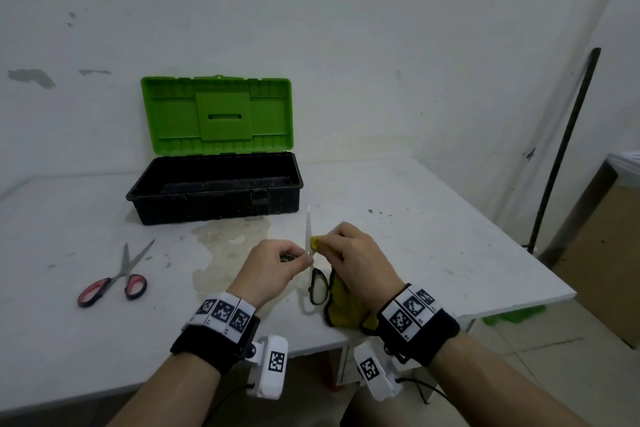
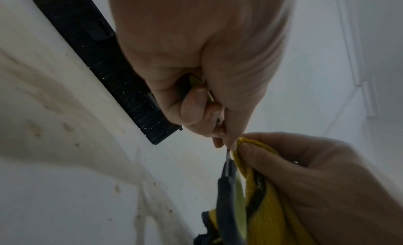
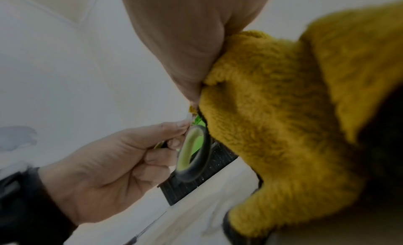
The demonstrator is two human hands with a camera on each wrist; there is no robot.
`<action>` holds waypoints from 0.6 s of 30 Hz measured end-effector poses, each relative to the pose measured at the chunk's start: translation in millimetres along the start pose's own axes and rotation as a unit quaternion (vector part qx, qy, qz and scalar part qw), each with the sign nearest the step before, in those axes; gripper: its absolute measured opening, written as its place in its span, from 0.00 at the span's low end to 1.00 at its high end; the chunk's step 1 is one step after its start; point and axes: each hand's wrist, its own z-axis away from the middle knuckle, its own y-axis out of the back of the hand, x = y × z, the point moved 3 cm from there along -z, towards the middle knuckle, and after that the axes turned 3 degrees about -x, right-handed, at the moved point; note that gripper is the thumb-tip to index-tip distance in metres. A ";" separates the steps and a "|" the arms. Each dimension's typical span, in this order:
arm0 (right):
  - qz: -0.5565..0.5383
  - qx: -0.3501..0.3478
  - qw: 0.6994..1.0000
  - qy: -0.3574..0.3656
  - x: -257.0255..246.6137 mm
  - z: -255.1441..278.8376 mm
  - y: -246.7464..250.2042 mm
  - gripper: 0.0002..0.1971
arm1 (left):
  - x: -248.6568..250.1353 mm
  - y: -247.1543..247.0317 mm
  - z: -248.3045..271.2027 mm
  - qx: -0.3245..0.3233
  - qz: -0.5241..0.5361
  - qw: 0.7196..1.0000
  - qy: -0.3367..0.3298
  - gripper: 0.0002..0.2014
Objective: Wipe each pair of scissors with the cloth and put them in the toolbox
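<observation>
Scissors (image 1: 309, 246): the left hand (image 1: 273, 265) covers one handle loop and the pivot; the lower blade is hidden behind the cloth (image 1: 343, 308). Cloth: the part pinched against the blade lies under the right hand (image 1: 360, 260); its far end is cut off in the right wrist view, which is blurred. Toolbox (image 1: 214, 191): interior too dark to judge contents.

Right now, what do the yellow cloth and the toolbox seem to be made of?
Yellow cloth: probably microfibre or terry; fuzzy matte pile, hangs in soft folds.
Toolbox: looks like moulded plastic; ribbed black base, ribbed green lid, dull sheen.
</observation>
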 end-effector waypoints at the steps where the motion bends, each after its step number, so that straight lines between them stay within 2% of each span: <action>1: 0.005 0.007 1.000 -0.024 4.4 -2.7 2.7 0.09 | 0.3 0.8 -0.1 0.002 -0.010 1.000 -0.002 0.05; 4: 0.001 0.033 0.993 -0.110 20.7 -11.1 15.6 0.10 | -0.5 2.1 0.4 0.005 -0.023 1.000 0.001 0.05; 7: -0.010 0.073 0.993 -0.097 16.6 -9.0 23.7 0.10 | -1.4 0.9 -0.5 0.013 0.002 1.000 0.014 0.05; 9: -0.015 0.040 0.997 -0.063 -1.2 -3.7 19.4 0.09 | 0.9 0.2 -1.9 0.015 -0.006 1.000 0.010 0.05; 12: 0.017 -0.056 0.997 -0.051 -17.2 2.0 3.8 0.11 | 7.0 -0.8 -1.4 0.006 -0.047 0.999 -0.011 0.05; 18: 0.091 -0.081 0.982 -0.143 6.1 -13.2 14.8 0.12 | 7.2 3.9 1.3 -0.002 -0.116 0.993 -0.015 0.04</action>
